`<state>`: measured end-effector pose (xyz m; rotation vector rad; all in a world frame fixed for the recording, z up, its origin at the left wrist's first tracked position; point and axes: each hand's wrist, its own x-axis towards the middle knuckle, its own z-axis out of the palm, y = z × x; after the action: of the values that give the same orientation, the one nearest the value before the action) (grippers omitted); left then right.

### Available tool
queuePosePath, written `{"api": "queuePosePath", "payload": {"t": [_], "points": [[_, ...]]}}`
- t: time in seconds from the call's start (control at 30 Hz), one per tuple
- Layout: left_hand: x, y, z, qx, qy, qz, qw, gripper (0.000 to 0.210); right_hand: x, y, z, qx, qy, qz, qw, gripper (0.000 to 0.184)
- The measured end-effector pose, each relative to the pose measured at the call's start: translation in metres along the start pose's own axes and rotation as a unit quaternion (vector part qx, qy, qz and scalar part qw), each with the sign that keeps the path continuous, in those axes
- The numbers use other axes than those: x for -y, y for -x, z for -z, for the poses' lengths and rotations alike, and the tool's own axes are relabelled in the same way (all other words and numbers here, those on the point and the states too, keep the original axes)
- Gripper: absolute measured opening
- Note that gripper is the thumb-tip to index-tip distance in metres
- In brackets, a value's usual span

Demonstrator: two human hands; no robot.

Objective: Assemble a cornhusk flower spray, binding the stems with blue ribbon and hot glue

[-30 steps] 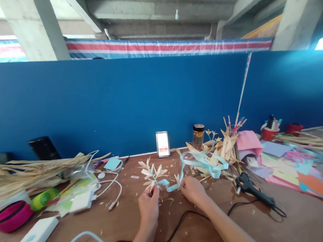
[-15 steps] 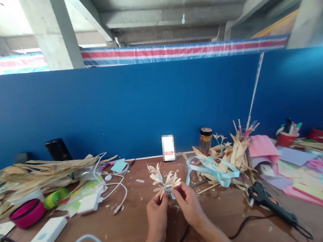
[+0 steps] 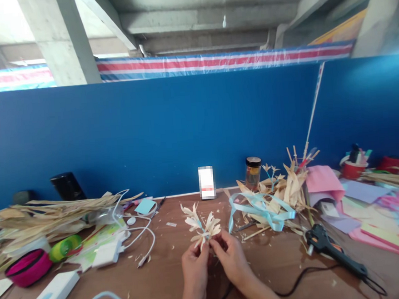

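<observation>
Head view: both hands are close together, low in the middle of the frame. The left hand [image 3: 194, 263] is curled up, and its thumb and finger pinch the foot of a pale flower [image 3: 210, 225]. The right hand [image 3: 231, 254] is curled too. Its thumb and finger squeeze the same low part from the other side. The fingers hide that spot, so I can't tell if a bit of ribbon is pinched there as well. The flower is just above the fingertips, with its petals pointing up and out.

One second ago, the hands were apart, and a strip of blue ribbon [image 3: 277, 225] ran between them. Now the hands have come together, and that strip is mostly hidden. Half a second ago, a bit of blue showed under the petals by the right fingers; now it is hard to see. The big ribbon loops lie on dry leaves [image 3: 296, 186], right of the middle, as they did before. The whole view has turned a little since the first picture.

No words can be read. The white box [image 3: 207, 183] in the middle is blurred into squares, with a smudge of red. The jar [image 3: 253, 175] has a yellow patch, too small to make out.
</observation>
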<state>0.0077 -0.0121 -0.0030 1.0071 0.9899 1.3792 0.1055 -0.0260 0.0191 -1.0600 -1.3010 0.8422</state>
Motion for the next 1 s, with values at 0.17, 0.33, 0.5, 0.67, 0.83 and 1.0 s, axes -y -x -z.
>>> {"api": "queuePosePath", "payload": {"t": [0.17, 0.33, 0.5, 0.67, 0.83, 1.0], "points": [[0.001, -0.001, 0.002, 0.02, 0.005, -0.012, 1.0, 0.03, -0.004, 0.001, -0.001, -0.01, -0.004, -0.011, 1.0, 0.013], [0.002, -0.004, 0.004, 0.011, 0.003, -0.001, 1.0, 0.033, -0.011, 0.0, -0.002, -0.027, -0.001, -0.03, 0.999, 0.012], [0.001, -0.004, 0.004, 0.0, -0.007, 0.005, 1.0, 0.034, -0.014, -0.001, -0.001, -0.038, -0.014, -0.041, 0.998, 0.012], [-0.001, -0.003, 0.004, 0.012, -0.028, -0.017, 0.999, 0.031, -0.015, -0.002, -0.001, -0.03, -0.079, -0.051, 0.995, 0.02], [0.002, -0.005, 0.007, 0.001, -0.065, -0.031, 0.997, 0.028, -0.012, -0.002, -0.002, -0.023, -0.115, -0.066, 0.991, 0.024], [0.003, -0.004, 0.006, 0.013, -0.014, -0.01, 1.0, 0.03, -0.008, -0.001, -0.002, -0.059, -0.131, -0.103, 0.984, 0.021]]}}
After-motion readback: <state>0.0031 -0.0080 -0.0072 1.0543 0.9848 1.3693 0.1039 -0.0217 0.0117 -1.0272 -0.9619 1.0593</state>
